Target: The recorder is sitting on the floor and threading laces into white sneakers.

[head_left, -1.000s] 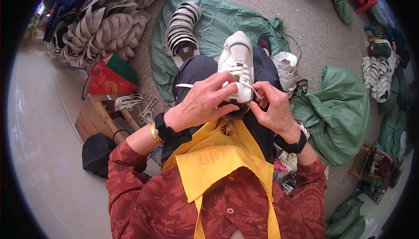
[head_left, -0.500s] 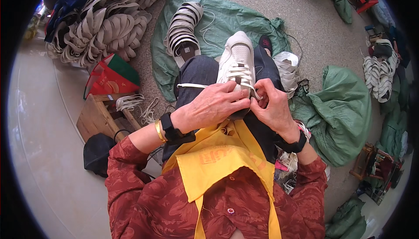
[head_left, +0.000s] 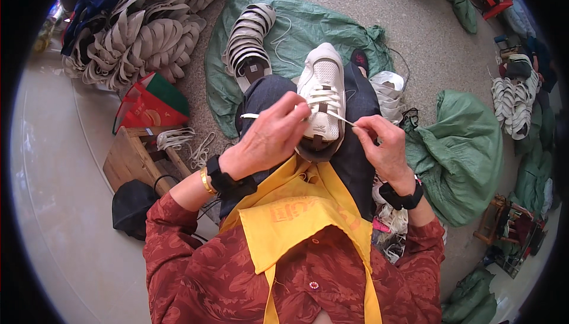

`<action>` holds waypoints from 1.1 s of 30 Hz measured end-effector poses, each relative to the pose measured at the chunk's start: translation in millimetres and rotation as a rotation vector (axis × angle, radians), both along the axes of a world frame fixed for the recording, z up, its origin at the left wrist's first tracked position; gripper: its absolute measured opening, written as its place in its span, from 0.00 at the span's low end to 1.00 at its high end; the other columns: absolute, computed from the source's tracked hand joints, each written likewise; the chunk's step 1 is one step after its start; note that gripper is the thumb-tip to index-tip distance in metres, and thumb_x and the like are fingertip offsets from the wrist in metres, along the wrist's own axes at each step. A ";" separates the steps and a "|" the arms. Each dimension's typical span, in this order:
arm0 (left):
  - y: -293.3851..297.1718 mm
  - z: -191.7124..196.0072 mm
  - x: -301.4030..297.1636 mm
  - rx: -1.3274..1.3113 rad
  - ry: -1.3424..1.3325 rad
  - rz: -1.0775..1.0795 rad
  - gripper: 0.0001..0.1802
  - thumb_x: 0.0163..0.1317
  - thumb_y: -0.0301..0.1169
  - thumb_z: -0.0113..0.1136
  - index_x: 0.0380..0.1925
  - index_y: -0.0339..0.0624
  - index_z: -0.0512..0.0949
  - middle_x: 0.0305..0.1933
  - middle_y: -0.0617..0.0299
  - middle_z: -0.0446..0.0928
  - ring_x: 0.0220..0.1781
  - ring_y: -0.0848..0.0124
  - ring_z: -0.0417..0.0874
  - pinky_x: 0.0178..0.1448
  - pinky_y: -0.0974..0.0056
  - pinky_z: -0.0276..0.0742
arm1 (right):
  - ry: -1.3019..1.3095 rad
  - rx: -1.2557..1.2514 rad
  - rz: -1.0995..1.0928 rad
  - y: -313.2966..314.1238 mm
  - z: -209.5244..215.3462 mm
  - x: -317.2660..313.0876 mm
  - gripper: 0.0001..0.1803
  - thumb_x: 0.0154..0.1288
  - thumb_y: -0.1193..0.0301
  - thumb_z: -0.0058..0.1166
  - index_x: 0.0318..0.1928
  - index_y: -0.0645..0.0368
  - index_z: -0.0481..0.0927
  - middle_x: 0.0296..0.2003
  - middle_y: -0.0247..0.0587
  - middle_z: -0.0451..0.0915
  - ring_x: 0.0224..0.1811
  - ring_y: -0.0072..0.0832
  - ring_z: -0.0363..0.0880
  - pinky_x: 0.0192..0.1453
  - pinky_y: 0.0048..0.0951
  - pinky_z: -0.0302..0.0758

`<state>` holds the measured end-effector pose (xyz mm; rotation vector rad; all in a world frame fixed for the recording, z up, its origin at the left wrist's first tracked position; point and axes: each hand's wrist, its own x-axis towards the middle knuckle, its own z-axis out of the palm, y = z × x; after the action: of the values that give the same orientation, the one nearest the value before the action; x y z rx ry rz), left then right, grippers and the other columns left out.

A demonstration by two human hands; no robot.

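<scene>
White sneaker [head_left: 323, 102] rests sole-down on the person's lap, centre of frame, toe pointing to the upper edge, on dark trousers [head_left: 355, 146].

Left hand [head_left: 267, 140]: fingers pinched on one run of the white shoelace [head_left: 341, 118], its short free end sticking out left of the knuckles. Hand lies over the sneaker's left side, touching it.

Right hand [head_left: 385, 146]: thumb and forefinger pinched on the other run of the lace, drawn taut from the eyelets toward centre right.

Handling, judged: sneaker looks light, upper soft and yielding, sole stiffer; not fragile. Lace is thin, limp, flat; it would slip from a loose pinch. Best taken near its tip with fingertips; the shoe itself is best steadied by its sides or heel.

Surroundings: yellow apron [head_left: 302, 217] over a red patterned shirt. Green cloth [head_left: 308, 28] spread on the floor in the upper centre, a stack of grey-and-white shoe parts [head_left: 249, 39] on it. Large heap of grey shoe parts [head_left: 136, 28] upper left. Small wooden stool [head_left: 133, 161] at left with loose laces [head_left: 178, 140] on it. Green sack [head_left: 468, 152] at right.
</scene>
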<state>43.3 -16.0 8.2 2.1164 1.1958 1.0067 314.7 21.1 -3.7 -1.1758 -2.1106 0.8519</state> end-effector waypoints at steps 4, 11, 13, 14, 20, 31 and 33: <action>4.7 -2.6 -12.8 0.017 0.146 0.061 0.07 0.65 0.19 0.61 0.40 0.36 0.73 0.36 0.50 0.70 0.37 0.48 0.77 0.40 0.52 0.74 | -0.013 0.094 -0.014 5.2 2.2 2.5 0.05 0.67 0.79 0.65 0.41 0.62 0.82 0.31 0.41 0.82 0.27 0.32 0.81 0.32 0.31 0.76; 11.5 6.8 -30.1 0.033 0.200 0.050 0.07 0.64 0.21 0.62 0.34 0.36 0.71 0.32 0.50 0.72 0.35 0.49 0.79 0.38 0.52 0.75 | -0.063 0.215 -0.069 23.0 5.8 14.0 0.04 0.66 0.79 0.64 0.38 0.62 0.81 0.33 0.48 0.82 0.35 0.46 0.85 0.38 0.39 0.79; 6.6 7.2 -35.5 -0.012 0.216 0.031 0.07 0.64 0.21 0.62 0.34 0.36 0.71 0.32 0.50 0.73 0.35 0.49 0.79 0.38 0.52 0.75 | -0.079 0.187 -0.050 18.8 4.9 18.2 0.04 0.66 0.80 0.64 0.39 0.62 0.81 0.33 0.48 0.82 0.35 0.46 0.85 0.38 0.38 0.80; 2.6 6.6 -38.3 -0.037 0.223 0.024 0.07 0.64 0.21 0.62 0.33 0.36 0.71 0.32 0.51 0.73 0.36 0.49 0.79 0.38 0.52 0.75 | -0.086 0.172 -0.041 15.5 3.9 21.1 0.04 0.66 0.80 0.63 0.39 0.62 0.81 0.33 0.48 0.83 0.35 0.46 0.85 0.38 0.37 0.80; -9.5 11.8 -68.2 -0.074 0.285 0.122 0.08 0.63 0.23 0.63 0.35 0.37 0.71 0.34 0.51 0.74 0.38 0.50 0.80 0.41 0.52 0.77 | -0.069 0.033 -0.215 6.4 -6.0 63.5 0.04 0.66 0.81 0.63 0.40 0.63 0.84 0.33 0.43 0.85 0.30 0.32 0.85 0.36 0.31 0.79; -34.0 11.1 -120.6 -0.143 0.430 0.143 0.11 0.58 0.20 0.67 0.32 0.36 0.72 0.43 0.54 0.74 0.49 0.54 0.76 0.51 0.54 0.75 | -0.168 -0.004 -0.497 0.7 -12.5 155.1 0.05 0.70 0.78 0.62 0.45 0.62 0.86 0.32 0.34 0.85 0.28 0.17 0.79 0.34 0.23 0.76; -36.6 12.1 -130.8 -0.116 0.477 0.195 0.11 0.57 0.20 0.67 0.32 0.36 0.71 0.42 0.53 0.72 0.48 0.53 0.75 0.50 0.54 0.75 | -0.171 -0.027 -0.550 0.7 -21.6 178.3 0.06 0.72 0.77 0.61 0.46 0.61 0.86 0.32 0.30 0.86 0.27 0.15 0.79 0.32 0.21 0.76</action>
<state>-87.4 -52.6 20.3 2.2469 1.6681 0.4971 493.0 21.8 -25.3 -1.7798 -1.7560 0.5373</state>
